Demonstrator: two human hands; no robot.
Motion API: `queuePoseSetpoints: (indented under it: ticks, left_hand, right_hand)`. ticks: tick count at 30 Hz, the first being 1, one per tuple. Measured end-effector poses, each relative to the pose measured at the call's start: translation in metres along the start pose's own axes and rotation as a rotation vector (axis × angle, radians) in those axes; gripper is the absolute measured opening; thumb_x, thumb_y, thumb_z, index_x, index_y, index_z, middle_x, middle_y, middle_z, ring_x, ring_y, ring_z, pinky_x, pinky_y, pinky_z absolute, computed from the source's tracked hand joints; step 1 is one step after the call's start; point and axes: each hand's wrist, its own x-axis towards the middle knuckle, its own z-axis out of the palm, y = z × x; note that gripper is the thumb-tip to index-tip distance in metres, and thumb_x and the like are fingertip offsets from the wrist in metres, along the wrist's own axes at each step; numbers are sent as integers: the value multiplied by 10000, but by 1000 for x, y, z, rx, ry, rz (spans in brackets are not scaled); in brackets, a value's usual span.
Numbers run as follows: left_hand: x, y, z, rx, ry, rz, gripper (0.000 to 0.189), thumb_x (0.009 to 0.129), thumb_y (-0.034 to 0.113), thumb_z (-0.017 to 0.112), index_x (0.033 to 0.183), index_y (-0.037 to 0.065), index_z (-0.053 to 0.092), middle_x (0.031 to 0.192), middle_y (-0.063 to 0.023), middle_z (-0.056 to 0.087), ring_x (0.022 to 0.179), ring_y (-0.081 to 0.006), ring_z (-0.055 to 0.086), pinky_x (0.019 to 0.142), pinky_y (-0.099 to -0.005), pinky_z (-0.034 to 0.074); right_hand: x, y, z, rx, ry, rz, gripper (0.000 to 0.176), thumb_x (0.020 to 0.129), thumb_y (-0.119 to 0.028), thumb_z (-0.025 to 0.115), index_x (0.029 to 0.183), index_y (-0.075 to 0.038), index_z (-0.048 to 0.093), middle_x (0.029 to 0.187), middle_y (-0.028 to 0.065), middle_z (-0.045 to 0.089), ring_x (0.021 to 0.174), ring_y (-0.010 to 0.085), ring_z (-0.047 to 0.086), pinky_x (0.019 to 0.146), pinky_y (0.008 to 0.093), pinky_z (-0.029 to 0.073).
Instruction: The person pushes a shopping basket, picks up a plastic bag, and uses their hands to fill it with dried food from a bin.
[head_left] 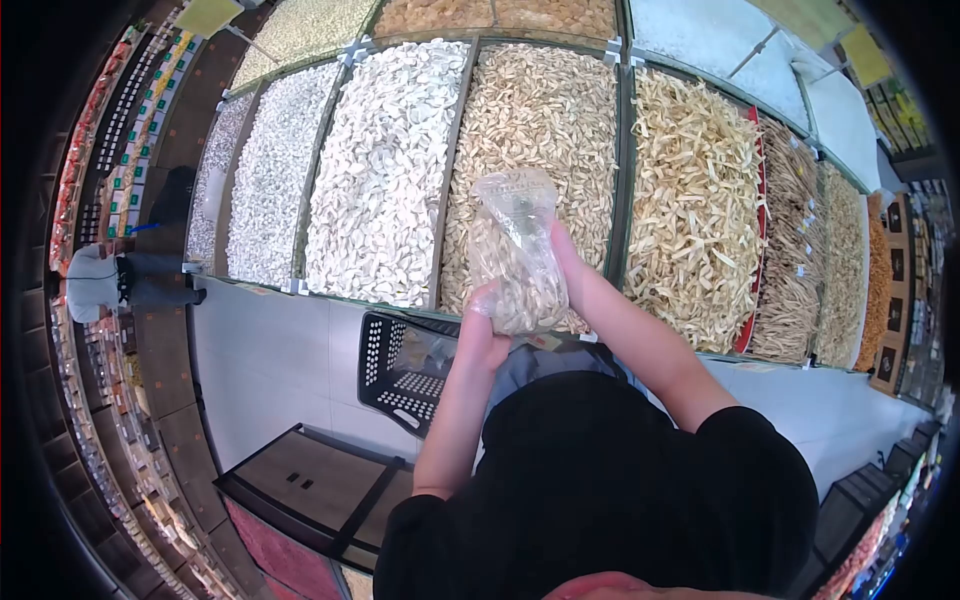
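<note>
A clear plastic bag with pale dried slices inside is between my two hands, over the front of a bin of beige dried slices. My left hand grips the bag low on its left side, and part of the plastic lies over the fingers. On the right side, my right hand holds the bag, its fingers mostly hidden behind the plastic. The top of the bag stands up loosely, pointing away from me.
Bins of white slices and yellowish strips flank the middle bin. A black basket is below my left forearm. Another person stands at far left by the shelves. A dark display stand is at lower left.
</note>
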Motion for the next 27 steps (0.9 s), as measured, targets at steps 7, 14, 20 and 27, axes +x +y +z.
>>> queuePoseSetpoints:
  ticks: [7,14,20,27]
  left_hand:
    - [18,9,-11,2,15,60,575,1002,386,535,1436,11,491,1381,-142,606,1247,-311,606,1081,-475,470]
    - [23,16,-20,-13,-19,-18,573,1000,401,492,1431,24,503,1377,-144,608,1259,-325,596,1079,-495,465]
    - [31,8,-1,-303,80,43,605,996,428,467,1466,47,472,1428,-121,574,1304,-321,557,1104,-510,432]
    - [26,9,-12,-375,-141,182,573,1054,428,391,1504,77,446,1472,-110,540,1328,-314,541,1137,-497,424]
  right_hand:
    - [20,-9,1,-46,69,-53,567,1065,-451,384,1369,-3,554,1208,212,674,1037,368,698,899,506,600]
    - [17,-3,3,20,64,-11,502,1054,-425,437,1275,-17,627,1130,175,711,952,333,728,830,493,624]
    - [35,-11,-4,57,30,10,499,1061,-403,416,1284,-6,620,1152,196,704,969,360,720,844,517,616]
    - [19,-23,32,143,-1,-69,479,1062,-375,393,1208,10,636,1085,206,711,933,360,722,823,517,616]
